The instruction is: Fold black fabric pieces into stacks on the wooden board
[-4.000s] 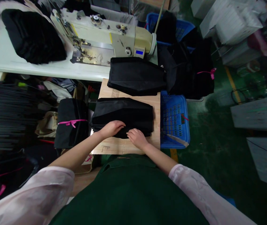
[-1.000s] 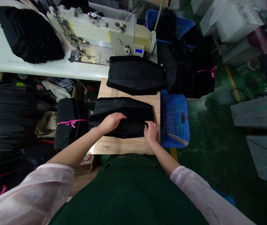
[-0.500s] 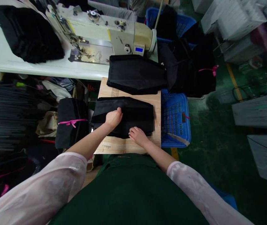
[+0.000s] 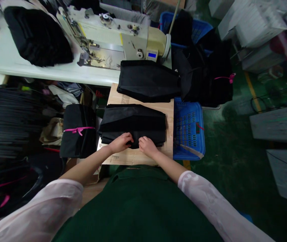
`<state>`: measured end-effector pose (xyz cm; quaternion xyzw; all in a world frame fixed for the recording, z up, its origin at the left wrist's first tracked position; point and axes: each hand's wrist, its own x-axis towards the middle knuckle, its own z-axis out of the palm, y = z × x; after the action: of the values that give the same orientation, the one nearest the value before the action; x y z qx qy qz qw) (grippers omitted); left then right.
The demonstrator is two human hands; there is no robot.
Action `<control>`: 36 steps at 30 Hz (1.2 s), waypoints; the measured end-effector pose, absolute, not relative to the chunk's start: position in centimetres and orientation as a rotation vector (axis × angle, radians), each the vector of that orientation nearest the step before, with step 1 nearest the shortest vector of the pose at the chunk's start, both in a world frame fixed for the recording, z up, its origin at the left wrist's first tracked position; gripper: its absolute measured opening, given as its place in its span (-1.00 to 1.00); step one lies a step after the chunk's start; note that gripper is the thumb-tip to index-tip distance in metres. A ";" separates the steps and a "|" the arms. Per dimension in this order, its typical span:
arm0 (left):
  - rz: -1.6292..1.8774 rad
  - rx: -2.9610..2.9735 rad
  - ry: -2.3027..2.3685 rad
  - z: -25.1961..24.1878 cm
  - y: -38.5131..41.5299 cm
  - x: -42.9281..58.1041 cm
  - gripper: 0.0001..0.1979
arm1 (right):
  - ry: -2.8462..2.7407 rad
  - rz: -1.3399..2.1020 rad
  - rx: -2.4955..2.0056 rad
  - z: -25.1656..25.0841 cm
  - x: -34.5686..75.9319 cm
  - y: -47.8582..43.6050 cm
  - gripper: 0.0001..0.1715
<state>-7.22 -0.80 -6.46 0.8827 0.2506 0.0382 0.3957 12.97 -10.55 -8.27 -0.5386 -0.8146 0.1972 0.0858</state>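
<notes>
A stack of black fabric pieces (image 4: 133, 122) lies on a wooden board in front of me, with its layers slightly fanned at the left end. My left hand (image 4: 121, 142) is at the near edge of the stack, fingers bent and closed on the edge of the fabric. Just to its right, my right hand (image 4: 147, 146) has its fingers curled together over the same edge. The fingertips of both hands are partly hidden against the dark cloth.
Beyond lies a second black fabric stack (image 4: 148, 80), beside a sewing machine (image 4: 103, 33) on a white table (image 4: 57, 75). A blue basket (image 4: 190, 131) stands right of the wooden board (image 4: 169, 134). At left is a black bundle (image 4: 79, 144) tied with pink ribbon.
My left hand has come down from the middle of the stack to its near edge, close to my right hand. The right hand has stayed nearly in place.
</notes>
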 end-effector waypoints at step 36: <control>-0.009 2.396 0.612 -5.6 0.1 -6.4 -0.84 | -2.064 0.817 -1.770 -7.4 13.6 -10.0 -0.79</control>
<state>-6.39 0.09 -5.61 0.9153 0.2337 -0.0035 0.3281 13.58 -10.02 -7.36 -0.6163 -0.7187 0.2846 0.1504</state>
